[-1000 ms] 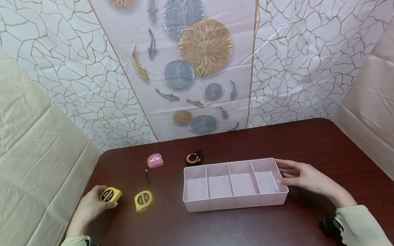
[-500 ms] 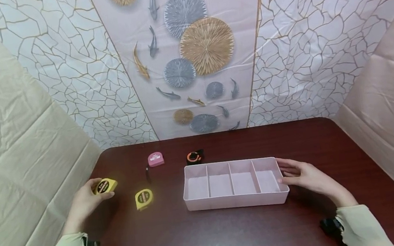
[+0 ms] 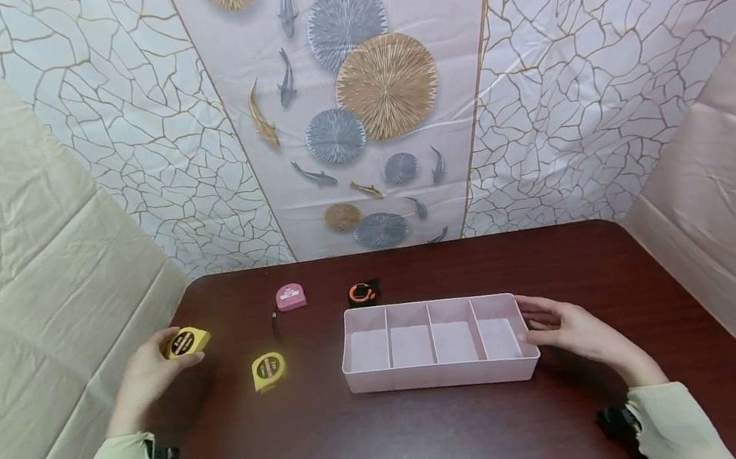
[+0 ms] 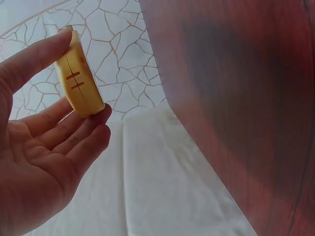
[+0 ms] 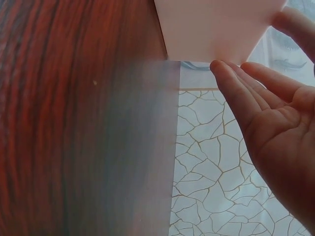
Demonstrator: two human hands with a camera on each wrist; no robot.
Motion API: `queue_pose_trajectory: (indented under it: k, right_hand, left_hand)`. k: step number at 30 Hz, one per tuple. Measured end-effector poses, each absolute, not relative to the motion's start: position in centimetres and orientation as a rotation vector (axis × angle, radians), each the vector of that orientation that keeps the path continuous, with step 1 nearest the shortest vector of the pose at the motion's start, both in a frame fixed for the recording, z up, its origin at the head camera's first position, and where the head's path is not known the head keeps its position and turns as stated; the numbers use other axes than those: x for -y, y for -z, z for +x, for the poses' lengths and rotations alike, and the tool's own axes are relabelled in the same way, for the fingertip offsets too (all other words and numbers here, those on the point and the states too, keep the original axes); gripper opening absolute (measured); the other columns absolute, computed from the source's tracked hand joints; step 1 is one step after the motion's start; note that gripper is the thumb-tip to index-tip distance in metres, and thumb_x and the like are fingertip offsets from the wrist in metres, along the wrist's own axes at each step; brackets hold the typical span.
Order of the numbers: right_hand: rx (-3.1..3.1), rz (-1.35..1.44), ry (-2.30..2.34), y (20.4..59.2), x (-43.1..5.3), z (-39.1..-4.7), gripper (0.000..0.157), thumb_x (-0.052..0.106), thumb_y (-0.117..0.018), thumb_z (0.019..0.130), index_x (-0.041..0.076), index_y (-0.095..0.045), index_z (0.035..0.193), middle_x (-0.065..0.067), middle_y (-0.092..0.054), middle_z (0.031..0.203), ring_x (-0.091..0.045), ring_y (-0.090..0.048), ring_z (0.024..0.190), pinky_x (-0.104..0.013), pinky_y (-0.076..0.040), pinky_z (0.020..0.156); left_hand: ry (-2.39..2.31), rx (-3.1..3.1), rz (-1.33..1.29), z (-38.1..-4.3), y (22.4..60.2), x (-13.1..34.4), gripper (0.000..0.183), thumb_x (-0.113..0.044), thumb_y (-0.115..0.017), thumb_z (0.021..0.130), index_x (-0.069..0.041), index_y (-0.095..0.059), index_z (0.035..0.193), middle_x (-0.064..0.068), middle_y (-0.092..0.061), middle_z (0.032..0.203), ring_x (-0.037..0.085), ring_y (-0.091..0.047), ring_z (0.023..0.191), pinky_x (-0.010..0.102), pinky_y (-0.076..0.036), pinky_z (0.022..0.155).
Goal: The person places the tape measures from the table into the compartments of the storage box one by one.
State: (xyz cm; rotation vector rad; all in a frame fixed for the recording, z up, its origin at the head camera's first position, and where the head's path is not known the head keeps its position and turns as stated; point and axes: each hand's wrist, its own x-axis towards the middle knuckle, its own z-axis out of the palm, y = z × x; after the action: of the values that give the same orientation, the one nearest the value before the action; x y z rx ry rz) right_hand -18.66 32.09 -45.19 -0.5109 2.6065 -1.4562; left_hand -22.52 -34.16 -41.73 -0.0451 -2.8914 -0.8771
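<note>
A yellow tape measure (image 3: 187,342) with a dark round label is pinched between the thumb and fingers of my left hand (image 3: 144,381), over the table's left side. In the left wrist view its yellow edge (image 4: 80,81) faces the camera, apart from the table. My right hand (image 3: 581,337) grips the right end of a pale pink divided box (image 3: 439,376), thumb over the rim and fingers along the outer end wall. A second yellow tape measure (image 3: 268,370) lies right of the left hand. Behind it lie a pink tape measure (image 3: 290,297) with a dark strap and a black-and-orange tape measure (image 3: 362,293).
The dark red wooden table (image 3: 396,443) carries everything. A patterned cloth (image 3: 386,103) hangs behind its far edge. Beige cloth panels (image 3: 36,304) stand along the left and right sides. The box has several compartments in a row, and nothing shows inside them.
My left hand has moved left and a little away from me with the yellow tape measure, farther from the second yellow one. My right hand and the box have stayed in place.
</note>
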Motion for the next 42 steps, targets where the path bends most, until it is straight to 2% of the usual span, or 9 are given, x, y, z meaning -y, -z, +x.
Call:
queue_pose_trajectory:
  k: [4,11,18,28,42]
  right_hand:
    - [-2.602,-0.510,1.464,45.2,-32.1,-18.6,0.068,0.011,-0.073,0.093,-0.010,-0.040,0.148,-0.034,-0.048,0.143,-0.050,-0.052,0.126,-0.020,-0.049,0.091]
    - [-2.592,-0.519,1.480,45.3,-32.2,-18.6,0.068,0.010,-0.073,0.093,-0.011,-0.039,0.148,-0.034,-0.047,0.143,-0.050,-0.052,0.127,-0.019,-0.048,0.091]
    - [-2.592,-0.524,1.474,45.4,-32.2,-18.7,0.067,0.009,-0.072,0.093,-0.012,-0.038,0.147,-0.036,-0.047,0.143,-0.051,-0.052,0.126,-0.042,-0.052,0.095]
    - [-2.610,-0.540,1.460,45.7,-32.3,-18.7,0.067,0.008,-0.072,0.093,-0.012,-0.039,0.147,-0.037,-0.046,0.143,-0.052,-0.052,0.125,-0.046,-0.052,0.094]
    - [-2.610,-0.550,1.452,45.5,-32.2,-18.9,0.066,0.007,-0.071,0.093,-0.013,-0.038,0.147,-0.037,-0.046,0.143,-0.052,-0.052,0.125,-0.045,-0.052,0.095]
  left_hand:
    - [0.849,2.880,-0.060,-22.6,41.4,34.3,0.079,-0.031,-0.081,0.085,0.014,-0.046,0.139,0.034,-0.059,0.122,0.039,-0.060,0.097,0.042,-0.044,0.077]
    - [0.870,2.851,-0.061,-23.0,40.3,34.7,0.075,-0.027,-0.080,0.086,0.015,-0.045,0.139,0.034,-0.059,0.121,0.040,-0.059,0.098,0.043,-0.044,0.078]
    - [0.908,2.859,-0.051,-22.8,39.5,34.5,0.073,-0.025,-0.078,0.088,0.014,-0.045,0.140,0.033,-0.056,0.125,0.039,-0.057,0.099,0.042,-0.044,0.079]
    - [0.894,2.858,-0.067,-22.6,39.3,34.5,0.074,-0.026,-0.079,0.087,0.014,-0.045,0.139,0.034,-0.057,0.125,0.040,-0.058,0.099,0.043,-0.044,0.079]
    - [0.882,2.835,-0.084,-22.8,38.9,34.2,0.075,-0.027,-0.080,0.087,0.013,-0.046,0.140,0.034,-0.058,0.123,0.039,-0.058,0.098,0.042,-0.043,0.078]
